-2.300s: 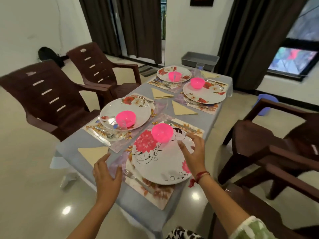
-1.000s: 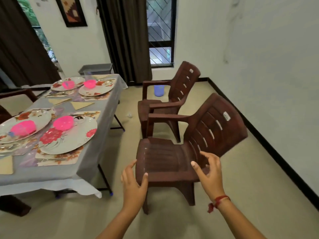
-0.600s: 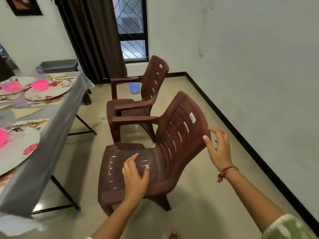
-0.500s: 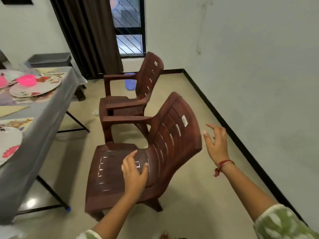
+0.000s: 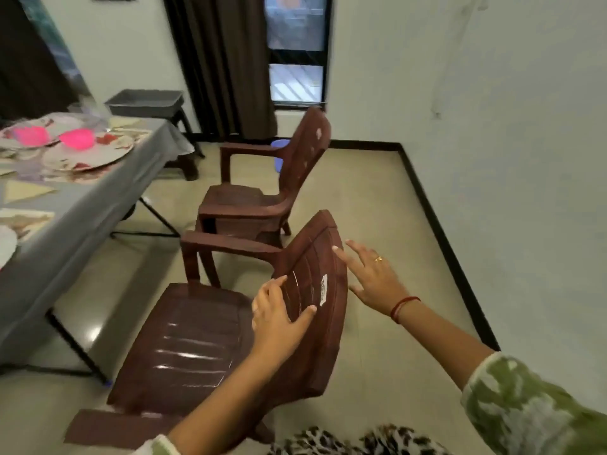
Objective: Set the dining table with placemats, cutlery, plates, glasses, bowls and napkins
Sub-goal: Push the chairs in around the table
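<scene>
The set table [image 5: 98, 205] with its grey cloth lies at the left edge. On it I see floral plates [image 5: 88, 154], two pink bowls [image 5: 77, 138], beige napkins [image 5: 24, 192] and a placemat corner [image 5: 23, 218]. A brown plastic chair [image 5: 210, 336] stands right in front of me, facing the table. My left hand [image 5: 279, 318] lies with spread fingers on the front of its backrest. My right hand [image 5: 371, 279] reaches with straight fingers to the backrest's top edge from behind. Neither hand holds anything.
A second brown chair [image 5: 262, 198] stands further along the table. A grey tub [image 5: 144, 101] sits on a stool beyond the table's far end, near dark curtains [image 5: 226, 64]. A blue bucket [image 5: 279, 152] is behind the far chair. White wall on the right.
I have turned away from the table to the chair. Both hands moved up from over the seat to the backrest; the left now lies on it, the right came in to its top edge.
</scene>
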The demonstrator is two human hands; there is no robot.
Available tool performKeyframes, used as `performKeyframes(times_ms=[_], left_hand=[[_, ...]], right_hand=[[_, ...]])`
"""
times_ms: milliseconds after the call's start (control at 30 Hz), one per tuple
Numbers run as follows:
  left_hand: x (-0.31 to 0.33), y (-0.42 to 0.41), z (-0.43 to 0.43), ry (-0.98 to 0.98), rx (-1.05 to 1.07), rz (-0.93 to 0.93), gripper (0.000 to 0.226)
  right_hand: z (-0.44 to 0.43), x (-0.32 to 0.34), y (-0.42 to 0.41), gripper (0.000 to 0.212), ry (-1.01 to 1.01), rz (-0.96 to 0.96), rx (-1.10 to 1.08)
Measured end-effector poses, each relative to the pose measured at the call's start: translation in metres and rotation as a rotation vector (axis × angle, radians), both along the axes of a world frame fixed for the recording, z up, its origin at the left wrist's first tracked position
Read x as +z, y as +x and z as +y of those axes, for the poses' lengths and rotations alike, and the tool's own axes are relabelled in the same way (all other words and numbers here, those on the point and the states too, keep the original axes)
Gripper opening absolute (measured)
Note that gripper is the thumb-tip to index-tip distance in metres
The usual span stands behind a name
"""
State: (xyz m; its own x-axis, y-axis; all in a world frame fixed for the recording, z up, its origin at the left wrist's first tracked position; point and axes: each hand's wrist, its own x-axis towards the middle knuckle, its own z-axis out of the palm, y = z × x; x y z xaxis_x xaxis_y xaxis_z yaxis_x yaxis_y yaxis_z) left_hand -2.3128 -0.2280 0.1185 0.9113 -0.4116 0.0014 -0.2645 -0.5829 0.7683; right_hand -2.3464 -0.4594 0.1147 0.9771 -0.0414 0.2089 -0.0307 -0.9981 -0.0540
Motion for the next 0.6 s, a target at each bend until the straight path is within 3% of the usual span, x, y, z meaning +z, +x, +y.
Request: performKeyframes(times_ms=[33,100,133,200,367,500,600], left_hand=[[-0.003,-0.002,-0.021,0.016,0.09,0.003,0.079],[-0.002,-0.002,-0.026,0.073,0.101,0.003,0.093],[-0.003,-0.009,-0.046,0.093,0.224,-0.004,0.098],[-0.004,-0.014,-0.053,0.114,0.289,0.024,0.103],[-0.006,-0.057,-0.084,0.496,0.374,0.128,0.121],[-0.011,-0.071,-0.093,0.758,0.439,-0.033,0.106],[-0.016,-0.074,-0.099,0.872,0.49,-0.099,0.094]], right_hand=[[-0.017,-0.004,0.021,0.094,-0.042,0.009,0.152],[-0.016,-0.009,0.042,0.094,-0.081,-0.055,0.254],[-0.032,-0.011,0.061,0.096,-0.099,-0.019,0.393],[-0.035,-0.01,0.071,0.097,-0.174,-0.059,0.474],[-0.054,-0.022,0.09,0.084,-0.2,-0.014,0.733],[-0.06,-0.02,0.105,0.067,-0.234,0.033,0.818],[-0.059,-0.026,0.117,0.036,-0.24,0.029,0.928]])
